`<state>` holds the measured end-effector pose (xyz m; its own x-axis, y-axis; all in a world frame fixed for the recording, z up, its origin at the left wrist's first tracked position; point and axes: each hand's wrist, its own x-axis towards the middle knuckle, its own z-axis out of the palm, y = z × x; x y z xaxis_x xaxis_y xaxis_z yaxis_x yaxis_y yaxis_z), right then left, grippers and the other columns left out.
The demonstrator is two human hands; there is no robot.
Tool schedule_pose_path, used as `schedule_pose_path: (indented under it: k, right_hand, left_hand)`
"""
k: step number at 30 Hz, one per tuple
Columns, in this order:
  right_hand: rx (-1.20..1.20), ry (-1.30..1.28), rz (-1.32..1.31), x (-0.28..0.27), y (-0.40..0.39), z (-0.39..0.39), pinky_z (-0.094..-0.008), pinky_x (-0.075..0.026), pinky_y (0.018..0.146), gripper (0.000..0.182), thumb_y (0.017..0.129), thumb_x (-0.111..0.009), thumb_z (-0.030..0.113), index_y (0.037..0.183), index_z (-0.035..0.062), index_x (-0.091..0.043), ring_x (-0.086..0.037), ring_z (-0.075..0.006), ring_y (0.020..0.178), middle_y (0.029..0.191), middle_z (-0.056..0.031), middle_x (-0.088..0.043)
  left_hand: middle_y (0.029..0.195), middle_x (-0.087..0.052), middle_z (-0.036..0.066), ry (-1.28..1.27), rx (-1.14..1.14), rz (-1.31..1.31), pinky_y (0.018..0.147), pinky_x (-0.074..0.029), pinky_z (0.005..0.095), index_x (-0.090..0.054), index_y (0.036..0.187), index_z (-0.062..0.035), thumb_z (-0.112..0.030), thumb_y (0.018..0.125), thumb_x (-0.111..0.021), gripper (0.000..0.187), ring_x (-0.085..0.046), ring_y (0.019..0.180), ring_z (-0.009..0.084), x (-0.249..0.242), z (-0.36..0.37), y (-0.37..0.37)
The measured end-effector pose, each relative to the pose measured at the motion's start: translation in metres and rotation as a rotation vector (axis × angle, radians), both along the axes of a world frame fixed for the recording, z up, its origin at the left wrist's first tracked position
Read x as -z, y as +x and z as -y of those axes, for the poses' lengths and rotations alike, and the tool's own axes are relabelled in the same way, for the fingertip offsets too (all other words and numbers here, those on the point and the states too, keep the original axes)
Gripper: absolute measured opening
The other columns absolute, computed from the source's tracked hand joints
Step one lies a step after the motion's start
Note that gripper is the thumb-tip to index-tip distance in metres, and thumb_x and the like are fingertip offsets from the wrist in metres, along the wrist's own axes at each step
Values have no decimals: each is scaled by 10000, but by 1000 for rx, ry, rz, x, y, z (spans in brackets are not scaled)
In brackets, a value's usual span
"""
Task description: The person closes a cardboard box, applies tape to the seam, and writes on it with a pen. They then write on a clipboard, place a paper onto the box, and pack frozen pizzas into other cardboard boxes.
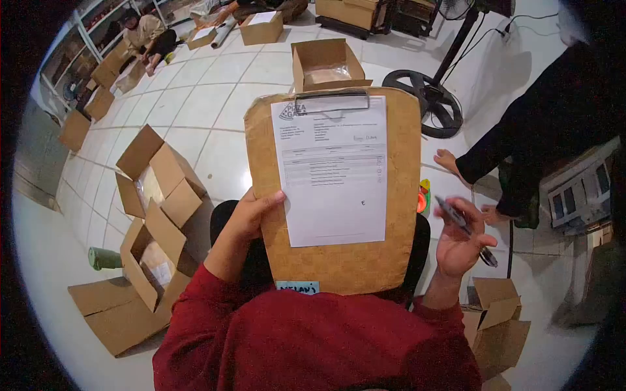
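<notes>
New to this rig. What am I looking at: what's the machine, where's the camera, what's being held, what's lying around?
No machine here: a person works with two bare hands. There is one picture, from a camera worn on their head, looking forward and down; the curved dark edges surround its wide view.

The left hand grips the edge of a clipboard bearing a printed sheet. The right hand holds a pen, off the sheet.

There's no worktable in view. On the tiled floor stand open cardboard boxes, to both sides and ahead. Someone sits at upper left; another person's legs show at right.
</notes>
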<state>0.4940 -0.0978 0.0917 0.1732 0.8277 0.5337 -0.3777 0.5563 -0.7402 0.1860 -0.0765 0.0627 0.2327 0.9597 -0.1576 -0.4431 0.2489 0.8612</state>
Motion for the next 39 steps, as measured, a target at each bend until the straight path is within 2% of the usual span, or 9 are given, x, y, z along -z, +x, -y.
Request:
schedule_pose_path:
  k: [1,3,4,5,8,14,16,18,39]
  right_hand:
    - [-5,-3,4,-7,-10,-4,-315,-454,668,472,801,-445,417,941,-32,-492,-524,-214,806,965,-154,-465]
    - [38,-15,155,-15,-26,-13,-341,-445,694,329,791,-518,276,922,-24,-490,-515,-216,815,952,-145,-459]
    - [14,41,133,-14,-31,-18,-322,-439,711,183,752,-560,93,879,-7,-473,-517,-210,811,936,-137,-453]
    - [13,40,134,-15,-36,-21,-322,-439,711,183,752,-560,93,879,-7,-473,-517,-210,811,936,-137,-453]
    - [81,-1,77,-18,-47,-31,-291,-441,689,199,695,-538,-79,836,15,-434,-515,-176,772,890,-111,-461]
    - [134,-22,142,-17,-50,-36,-239,-434,630,182,690,-528,-94,791,18,-426,-494,-127,709,790,-85,-474]
    - [154,-52,162,-16,-49,-34,-230,-423,620,173,683,-530,-91,767,22,-429,-485,-117,690,767,-78,-469]
    - [291,35,364,-12,-47,-34,-210,-390,610,161,662,-535,-85,712,30,-434,-467,-109,661,724,-65,-451]
    - [304,15,327,-9,-51,-23,-225,-374,638,178,632,-542,-88,714,34,-443,-454,-125,668,726,-62,-439]
  left_hand:
    - [1044,-487,122,13,7,-23,802,-406,326,-346,1145,17,-131,759,-538,456,-484,952,208,-3,2,0]
    - [1047,-486,119,11,-9,-27,806,-401,322,-352,1144,17,-133,759,-540,453,-478,960,203,-6,4,5]
    - [1049,-485,116,13,-20,-35,810,-397,317,-358,1142,17,-134,759,-542,451,-473,968,197,-7,5,7]
    - [1049,-485,116,13,-22,-34,810,-397,317,-358,1142,17,-134,759,-542,451,-473,968,197,-7,4,7]
    - [1039,-492,110,1,46,-43,793,-405,314,-380,1130,14,-141,759,-547,435,-485,949,191,-9,3,9]
    - [1011,-508,106,-10,32,-17,771,-415,307,-412,1101,16,-148,757,-555,407,-506,905,184,-8,5,9]
    - [1011,-508,104,-7,29,-97,770,-413,301,-416,1097,17,-147,760,-552,399,-502,910,180,-10,5,9]
    - [1009,-508,102,25,46,-70,769,-412,301,-416,1097,18,-146,761,-550,397,-501,911,178,-8,4,9]
    - [1022,-501,103,64,70,2,779,-406,304,-402,1110,19,-155,749,-565,433,-494,924,177,-4,9,10]
